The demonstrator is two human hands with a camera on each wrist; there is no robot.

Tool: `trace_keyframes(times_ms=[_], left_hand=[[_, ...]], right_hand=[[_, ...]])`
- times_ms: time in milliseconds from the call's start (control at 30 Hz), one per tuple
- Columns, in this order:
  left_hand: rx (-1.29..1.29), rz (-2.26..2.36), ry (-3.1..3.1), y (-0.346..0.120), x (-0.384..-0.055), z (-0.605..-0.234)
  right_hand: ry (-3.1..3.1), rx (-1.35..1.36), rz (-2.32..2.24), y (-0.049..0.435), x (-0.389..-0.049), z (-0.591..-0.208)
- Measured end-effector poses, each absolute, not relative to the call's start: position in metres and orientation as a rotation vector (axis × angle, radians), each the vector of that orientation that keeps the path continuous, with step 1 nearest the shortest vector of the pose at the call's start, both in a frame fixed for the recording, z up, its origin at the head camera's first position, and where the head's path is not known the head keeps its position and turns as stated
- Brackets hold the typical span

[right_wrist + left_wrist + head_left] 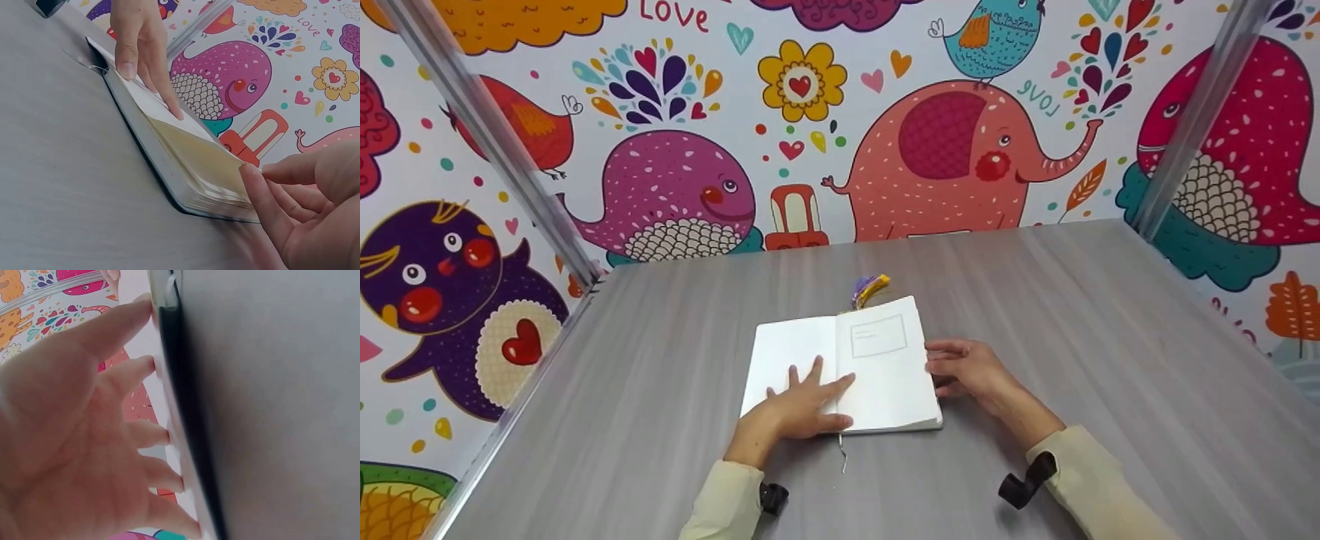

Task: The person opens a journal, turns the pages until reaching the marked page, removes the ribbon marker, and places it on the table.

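Note:
An open notebook (889, 394) with white pages and a dark cover lies on the table. Its right page bears a thin drawn rectangle with short lines inside. My left hand (802, 409) rests with fingers spread across the left page and the centre fold; in the left wrist view its fingertips touch the paper. At the notebook's right edge is my right hand (979, 375). The right wrist view shows that hand (306, 194) pinching the edge of a slightly raised page (208, 157) between thumb and finger, above the other pages.
A purple and yellow tassel (871, 289) sticks out past the notebook's top edge. A thin ribbon bookmark (843, 454) hangs out at the bottom onto the grey table (660, 360). Behind stands a wall (802, 150) printed with cartoon animals, with metal posts (502, 150) at its corners.

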State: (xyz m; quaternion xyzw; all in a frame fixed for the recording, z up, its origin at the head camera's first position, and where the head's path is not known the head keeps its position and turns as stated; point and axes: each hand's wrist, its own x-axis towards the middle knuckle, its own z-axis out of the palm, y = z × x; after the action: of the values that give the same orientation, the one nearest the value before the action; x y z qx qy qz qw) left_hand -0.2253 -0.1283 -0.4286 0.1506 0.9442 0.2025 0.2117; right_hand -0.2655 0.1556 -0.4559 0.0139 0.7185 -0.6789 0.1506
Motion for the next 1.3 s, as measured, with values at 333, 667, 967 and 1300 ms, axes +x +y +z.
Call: trace_keyframes(times_ms=[333,667,967,1300], left_hand=[[0.414,0.601,2.626,-0.132,-0.226,-0.429],[0.444,0.674,2.637,-0.142,-0.228,-0.425],[0.519,0.886,2.674,-0.167,-0.238,-0.418],[0.247,1.380,2.618,-0.187,-0.246,-0.418]], right_hand=[[2.112,0.059,-1.923,0.152,-0.263,-0.457],[2.141,0.062,-1.915,0.150,-0.261,-0.451],[2.147,0.080,-1.946,0.146,-0.259,-0.442],[2.201,-0.036,-1.970,0.131,-0.253,-0.428]])
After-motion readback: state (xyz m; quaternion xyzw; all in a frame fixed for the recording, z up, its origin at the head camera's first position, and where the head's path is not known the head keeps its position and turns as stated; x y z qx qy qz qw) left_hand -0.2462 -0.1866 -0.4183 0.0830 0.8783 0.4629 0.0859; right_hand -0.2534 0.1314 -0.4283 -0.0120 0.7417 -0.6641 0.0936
